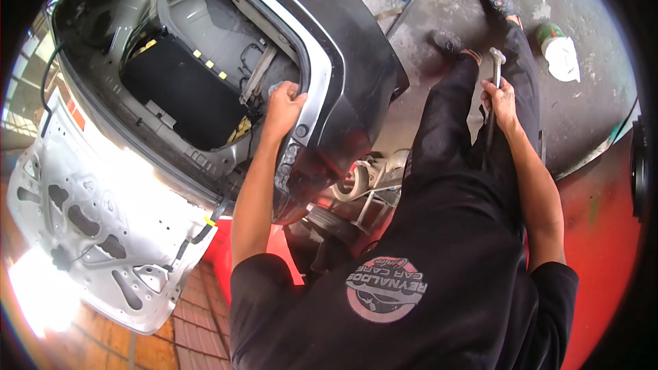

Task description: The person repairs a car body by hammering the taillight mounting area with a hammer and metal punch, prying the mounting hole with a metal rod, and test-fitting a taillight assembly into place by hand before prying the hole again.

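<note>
My left hand (284, 109) is closed at the inner edge of the car's open trunk (312, 85). A small greyish bit shows by its fingers, too hidden to name. My right hand (502, 101) is wrapped round the handle of a hammer (497, 62), held upright over my legs with its metal head above the fist. The dark rear panel (363, 62) of the car curves between my two hands, bare silver metal along the trunk opening.
A silver tailgate (103, 212) stands raised at the left. Under the car corner are a wheeled metal stand (370, 192) and a tyre (332, 223). A green and white container (558, 51) and scattered tools (404, 10) lie on the concrete floor. A red panel (596, 233) is at the right.
</note>
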The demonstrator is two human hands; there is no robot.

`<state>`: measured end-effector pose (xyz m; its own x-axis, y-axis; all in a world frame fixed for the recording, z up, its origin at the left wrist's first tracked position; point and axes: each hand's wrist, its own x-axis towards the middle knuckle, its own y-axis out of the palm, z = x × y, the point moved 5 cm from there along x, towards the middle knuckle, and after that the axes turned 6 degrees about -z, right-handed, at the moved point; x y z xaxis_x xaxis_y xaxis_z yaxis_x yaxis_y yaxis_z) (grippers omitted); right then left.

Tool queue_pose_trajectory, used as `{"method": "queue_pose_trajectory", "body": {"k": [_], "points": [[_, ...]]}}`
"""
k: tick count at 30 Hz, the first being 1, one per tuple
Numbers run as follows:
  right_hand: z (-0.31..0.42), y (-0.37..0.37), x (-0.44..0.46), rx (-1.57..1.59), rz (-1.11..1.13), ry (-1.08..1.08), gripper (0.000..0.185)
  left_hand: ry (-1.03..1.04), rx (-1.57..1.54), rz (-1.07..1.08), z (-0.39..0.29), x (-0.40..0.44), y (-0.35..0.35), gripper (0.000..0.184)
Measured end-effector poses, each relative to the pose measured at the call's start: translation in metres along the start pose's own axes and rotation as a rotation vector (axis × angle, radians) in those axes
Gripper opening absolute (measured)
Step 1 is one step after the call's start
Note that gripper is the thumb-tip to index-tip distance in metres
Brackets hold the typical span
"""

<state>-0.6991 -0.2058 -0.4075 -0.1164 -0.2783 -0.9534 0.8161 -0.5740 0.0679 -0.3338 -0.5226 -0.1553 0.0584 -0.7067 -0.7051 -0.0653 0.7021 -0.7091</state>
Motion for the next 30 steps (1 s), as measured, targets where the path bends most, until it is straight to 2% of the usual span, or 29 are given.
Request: {"method": "queue_pose_trajectory", "body": {"k": [4,7,13,16,19,20,23,25,27,30], "points": [[-0.005,-0.001,0.003,-0.006,0.010,-0.003,0.018,0.111,0.139,-0.187,-0.016,-0.012,0.003,0.025],[-0.007,-0.002,0.003,0.004,0.011,0.003,0.019,0.065,0.110,-0.201,-0.012,-0.014,0.008,0.030],[-0.015,-0.004,0.003,-0.006,0.001,0.012,0.016,0.227,0.299,-0.314,-0.025,-0.020,0.010,0.022],[-0.011,-0.004,0.008,0.002,-0.011,0.009,0.017,0.301,0.259,-0.332,-0.028,-0.022,0.004,0.022],[-0.010,-0.007,0.009,0.020,-0.016,0.000,0.017,0.166,0.065,-0.283,-0.001,-0.010,0.006,0.025],[-0.007,-0.007,0.010,0.026,-0.022,-0.003,0.016,0.031,-0.102,-0.206,0.026,0.002,0.010,0.028],[-0.012,-0.008,-0.001,0.058,-0.004,-0.003,0.016,0.122,0.175,-0.248,-0.001,-0.007,0.004,0.031],[-0.002,-0.008,0.005,0.105,-0.001,-0.042,0.015,0.070,0.044,-0.167,0.002,-0.009,0.004,0.032],[-0.002,-0.010,0.011,0.113,-0.016,-0.017,0.016,0.097,0.115,-0.217,0.002,-0.006,0.004,0.032],[-0.005,-0.012,0.008,0.133,0.002,0.005,0.017,-0.027,0.154,-0.172,-0.002,-0.005,0.009,0.033]]}}
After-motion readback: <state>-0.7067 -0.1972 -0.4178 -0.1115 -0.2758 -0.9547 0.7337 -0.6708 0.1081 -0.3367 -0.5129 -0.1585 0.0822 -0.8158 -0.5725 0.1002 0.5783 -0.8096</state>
